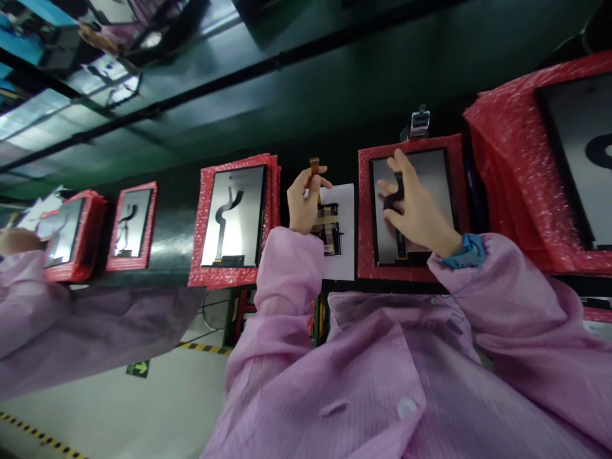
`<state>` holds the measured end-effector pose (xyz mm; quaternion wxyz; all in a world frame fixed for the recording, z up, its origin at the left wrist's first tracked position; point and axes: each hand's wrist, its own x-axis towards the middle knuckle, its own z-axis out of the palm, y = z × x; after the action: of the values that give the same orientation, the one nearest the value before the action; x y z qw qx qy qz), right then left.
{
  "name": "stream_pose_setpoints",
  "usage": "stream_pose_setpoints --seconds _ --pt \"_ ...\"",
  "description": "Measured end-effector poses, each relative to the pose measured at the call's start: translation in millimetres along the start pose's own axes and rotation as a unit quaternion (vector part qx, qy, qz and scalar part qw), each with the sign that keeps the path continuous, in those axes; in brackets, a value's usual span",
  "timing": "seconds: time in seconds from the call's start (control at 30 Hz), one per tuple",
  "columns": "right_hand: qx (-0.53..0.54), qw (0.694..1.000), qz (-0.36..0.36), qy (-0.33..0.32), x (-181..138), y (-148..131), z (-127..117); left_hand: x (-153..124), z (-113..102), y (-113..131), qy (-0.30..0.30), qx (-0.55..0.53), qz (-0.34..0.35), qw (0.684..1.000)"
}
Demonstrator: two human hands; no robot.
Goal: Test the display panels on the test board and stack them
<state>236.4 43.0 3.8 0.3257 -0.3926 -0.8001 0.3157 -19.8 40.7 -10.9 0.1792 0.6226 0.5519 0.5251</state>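
My left hand (305,203) is closed in a pinch on a small orange-brown tab (314,167), held up above a white sheet (343,255) that carries a small dark part with tape strips (329,229). My right hand (415,207) lies on a grey display panel (437,178) resting in red bubble wrap (366,217). Its fingers are bent around the panel's black flex cable (393,201), thumb and fingers pressing it. A blue wrist strap (466,250) circles that wrist. Both sleeves are pink.
More panels in red bubble wrap line the dark bench: one (235,217) left of my hands, two smaller ones (131,223) farther left, a tall stack (549,166) at right. Another person's pink sleeve (71,325) reaches in at left. A small clip device (419,122) stands behind my panel.
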Motion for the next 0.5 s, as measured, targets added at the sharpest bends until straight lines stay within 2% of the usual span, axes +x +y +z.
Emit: stream_pose_setpoints --seconds 0.1,0.23,0.4,0.5 --pt "0.056 0.998 -0.002 -0.009 1.5 -1.8 8.0 -3.5 0.1 1.8 -0.025 -0.018 0.003 1.000" --pt "0.076 0.994 -0.059 -0.060 3.0 -2.7 12.2 -8.2 -2.2 7.4 -0.058 -0.003 0.023 0.998" --pt "0.008 0.990 -0.107 -0.095 8.9 1.7 13.4 -9.7 -4.9 9.6 -0.127 0.068 0.062 0.988" --pt "-0.027 0.986 -0.118 -0.114 13.3 5.9 14.2 -10.3 -3.9 8.8 -0.157 0.076 0.091 0.981"
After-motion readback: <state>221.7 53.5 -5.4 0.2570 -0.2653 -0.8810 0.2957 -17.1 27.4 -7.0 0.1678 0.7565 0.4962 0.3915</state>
